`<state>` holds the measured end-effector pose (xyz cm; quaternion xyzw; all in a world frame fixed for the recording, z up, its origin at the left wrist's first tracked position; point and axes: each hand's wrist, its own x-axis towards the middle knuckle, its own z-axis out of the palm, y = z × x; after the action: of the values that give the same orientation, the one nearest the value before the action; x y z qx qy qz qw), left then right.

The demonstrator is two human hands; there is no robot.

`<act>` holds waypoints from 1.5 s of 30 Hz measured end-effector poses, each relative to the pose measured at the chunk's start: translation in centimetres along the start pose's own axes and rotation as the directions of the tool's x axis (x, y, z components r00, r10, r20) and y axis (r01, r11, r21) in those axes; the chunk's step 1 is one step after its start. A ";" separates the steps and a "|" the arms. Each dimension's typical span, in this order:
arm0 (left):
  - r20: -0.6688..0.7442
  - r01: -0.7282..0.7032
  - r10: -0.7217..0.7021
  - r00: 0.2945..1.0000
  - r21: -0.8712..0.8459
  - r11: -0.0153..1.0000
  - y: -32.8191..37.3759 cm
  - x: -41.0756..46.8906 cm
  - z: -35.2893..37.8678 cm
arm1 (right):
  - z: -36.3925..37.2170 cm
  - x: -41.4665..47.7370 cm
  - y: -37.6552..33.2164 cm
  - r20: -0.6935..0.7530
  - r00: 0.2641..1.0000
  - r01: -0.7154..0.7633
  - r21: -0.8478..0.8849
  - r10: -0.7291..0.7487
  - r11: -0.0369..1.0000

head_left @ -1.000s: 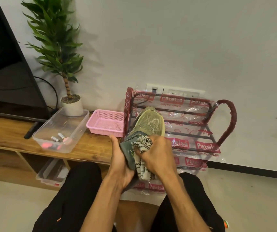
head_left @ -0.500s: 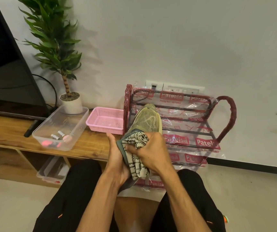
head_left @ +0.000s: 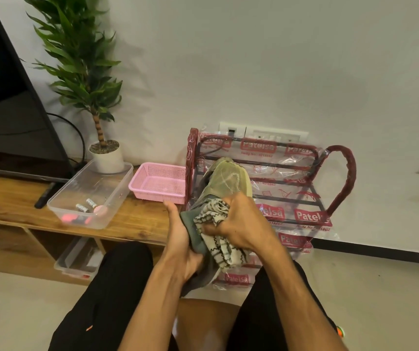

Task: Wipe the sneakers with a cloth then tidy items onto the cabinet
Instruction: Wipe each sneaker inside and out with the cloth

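Olive mesh sneaker (head_left: 226,182), grey at the heel, toe up at frame centre, gripped by left hand (head_left: 182,239); right hand (head_left: 240,221) clenched around patterned cloth (head_left: 216,224) against it.

The left hand (head_left: 182,239) grips an olive-green sneaker (head_left: 225,183) by its heel end, toe pointing up and away. The right hand (head_left: 239,221) presses a bunched white cloth with dark lines (head_left: 216,224) against the shoe's collar. Behind stands a plastic-wrapped red shoe rack (head_left: 304,188). On the wooden cabinet (head_left: 137,221) sit a pink basket (head_left: 157,183), a clear container (head_left: 117,183) holding 2 batteries (head_left: 86,205), and a potted plant (head_left: 107,155).
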<state>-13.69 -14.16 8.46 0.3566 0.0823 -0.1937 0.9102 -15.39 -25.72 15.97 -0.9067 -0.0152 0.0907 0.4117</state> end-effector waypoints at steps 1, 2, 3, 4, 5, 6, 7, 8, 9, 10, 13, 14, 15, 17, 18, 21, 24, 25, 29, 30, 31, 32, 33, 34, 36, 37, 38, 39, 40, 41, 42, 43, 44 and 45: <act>0.005 -0.006 0.006 1.000 -0.015 1.000 0.0 0.0 0.0 | -0.1 0.0 0.4 -0.032 0.999 -0.016 -0.010 0.015 1.000; 0.006 -0.012 0.013 1.000 -0.026 1.000 0.0 0.0 0.1 | -0.2 0.1 0.7 -0.105 0.994 -0.016 -0.035 0.012 0.999; -0.002 -0.014 0.014 1.000 -0.028 1.000 -0.1 -0.1 0.1 | -0.3 0.2 1.0 -0.203 0.979 -0.015 -0.079 -0.002 0.997; -0.012 -0.010 0.009 1.000 -0.031 0.999 -0.2 -0.1 -0.1 | -0.4 0.3 1.3 -0.300 0.954 -0.016 -0.120 -0.021 0.993; -0.016 -0.003 0.002 1.000 -0.035 0.999 -0.2 -0.1 -0.4 | -0.6 0.4 1.6 -0.381 0.924 -0.024 -0.132 -0.029 0.991; -0.012 0.006 -0.007 1.000 -0.040 0.999 -0.2 -0.1 -0.6 | -0.9 0.3 1.8 -0.430 0.903 -0.039 -0.105 -0.010 0.994; -0.008 0.010 -0.010 1.000 -0.043 0.999 -0.2 -0.1 -0.9 | -1.2 0.2 1.9 -0.444 0.896 -0.047 -0.060 0.016 0.997; 0.001 0.011 -0.011 1.000 -0.048 0.999 -0.1 -0.1 -1.1 | -1.4 0.1 2.2 -0.423 0.905 -0.052 -0.018 0.039 0.999; 0.013 0.012 -0.011 1.000 -0.053 0.999 -0.1 -0.1 -1.2 | -1.5 -0.1 2.2 -0.373 0.926 -0.050 0.017 0.053 0.999; 0.033 0.011 -0.009 0.999 -0.051 0.999 0.0 -0.2 -1.1 | -1.3 -0.5 2.1 -0.299 0.952 -0.047 0.050 0.060 0.998; 0.066 -0.010 0.008 0.998 0.031 0.999 -0.2 -0.3 -0.5 | 0.3 -1.3 1.6 -0.091 0.994 -0.046 0.093 0.054 0.995; 0.059 -0.011 0.008 0.998 0.046 0.999 -0.3 -0.3 -0.4 | 0.8 -1.5 1.4 -0.079 0.996 -0.041 0.069 0.046 0.997; 0.054 -0.009 0.007 0.999 0.045 0.999 -0.3 -0.4 -0.3 | 1.2 -1.3 1.3 -0.116 0.993 -0.027 0.016 0.028 1.000; 0.049 -0.018 0.016 0.999 0.034 0.999 -0.3 -0.5 -0.3 | 1.8 -0.9 1.1 -0.252 0.967 0.001 -0.147 -0.038 0.989; 0.049 -0.019 0.017 0.999 0.041 0.999 -0.3 -0.5 -0.2 | 2.0 -0.7 1.0 -0.312 0.948 0.006 -0.194 -0.067 0.981; 0.025 -0.013 0.011 1.000 0.069 0.998 -0.1 -0.3 -0.3 | 1.8 -0.6 0.8 -0.271 0.962 -0.006 -0.115 -0.025 0.993; 0.009 -0.007 0.007 1.000 0.070 0.997 0.1 -0.2 -0.4 | 1.5 -1.1 0.6 -0.085 0.994 -0.068 -0.032 0.065 0.997; 0.011 -0.006 0.006 1.000 0.058 0.998 0.1 -0.2 -0.3 | 1.6 -0.9 0.6 -0.117 0.992 -0.061 -0.097 0.049 0.993; 0.032 -0.012 0.011 0.999 0.036 0.999 -0.4 -0.3 0.3 | 2.2 0.8 1.4 -0.345 0.939 -0.079 -0.250 -0.012 0.965; 0.032 -0.016 0.015 0.999 0.041 0.999 -0.4 -0.2 0.5 | 2.2 1.1 1.6 -0.385 0.923 -0.088 -0.257 -0.019 0.962; 0.034 -0.017 0.015 0.999 0.048 0.999 -0.4 -0.3 0.5 | 2.2 1.5 1.9 -0.419 0.908 -0.088 -0.260 -0.030 0.962; 0.034 -0.018 0.015 0.999 0.063 0.998 -0.4 -0.3 0.5 | 2.2 1.7 2.0 -0.450 0.892 -0.082 -0.262 -0.047 0.962; 0.037 -0.021 0.018 0.999 0.085 0.996 -0.3 -0.3 0.5 | 2.2 1.9 2.1 -0.480 0.875 -0.079 -0.267 -0.062 0.961; 0.042 -0.026 0.022 0.999 0.107 0.994 -0.2 -0.4 0.5 | 2.2 2.0 2.1 -0.506 0.859 -0.076 -0.268 -0.074 0.960; 0.046 -0.027 0.020 0.999 0.148 0.989 -0.2 -0.6 0.3 | 2.3 2.4 2.3 -0.544 0.835 -0.078 -0.270 -0.085 0.960; 0.040 -0.027 0.020 0.999 0.169 0.985 -0.2 -0.7 0.2 | 2.3 2.7 2.6 -0.566 0.820 -0.075 -0.264 -0.092 0.962; 0.037 -0.028 0.021 0.999 0.195 0.980 -0.1 -0.8 0.0 | 2.3 3.0 3.0 -0.592 0.801 -0.073 -0.246 -0.090 0.966; 0.029 -0.026 0.020 0.999 0.217 0.976 0.0 -0.9 -0.1 | 2.2 3.3 3.6 -0.619 0.781 -0.072 -0.224 -0.085 0.972; 0.020 -0.022 0.018 1.000 0.238 0.971 0.1 -0.9 -0.4 | 2.1 3.5 4.1 -0.643 0.762 -0.076 -0.197 -0.070 0.977; 0.014 -0.022 0.019 1.000 0.249 0.968 0.3 -0.9 -0.6 | 1.9 3.6 4.7 -0.664 0.745 -0.075 -0.170 -0.059 0.983; 0.008 -0.024 0.023 1.000 0.243 0.970 0.5 -0.9 -0.8 | 1.5 3.5 5.0 -0.680 0.732 -0.064 -0.128 -0.040 0.990; -0.004 -0.024 0.026 1.000 0.220 0.975 0.7 -1.0 -0.9 | 1.2 3.2 5.4 -0.690 0.724 -0.044 -0.068 -0.015 0.997; -0.018 -0.028 0.032 0.999 0.180 0.983 0.9 -1.0 -1.0 | 0.8 2.7 5.7 -0.692 0.721 -0.015 0.016 0.022 1.000; -0.034 -0.033 0.038 0.999 0.133 0.991 1.0 -1.1 -1.1 | 0.4 2.1 5.9 -0.683 0.726 0.007 0.124 0.080 0.992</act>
<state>-14.27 -12.37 8.58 0.4210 0.0796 -0.1759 0.8863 -13.64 -29.12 10.99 -0.8501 0.1613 -0.2422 0.4390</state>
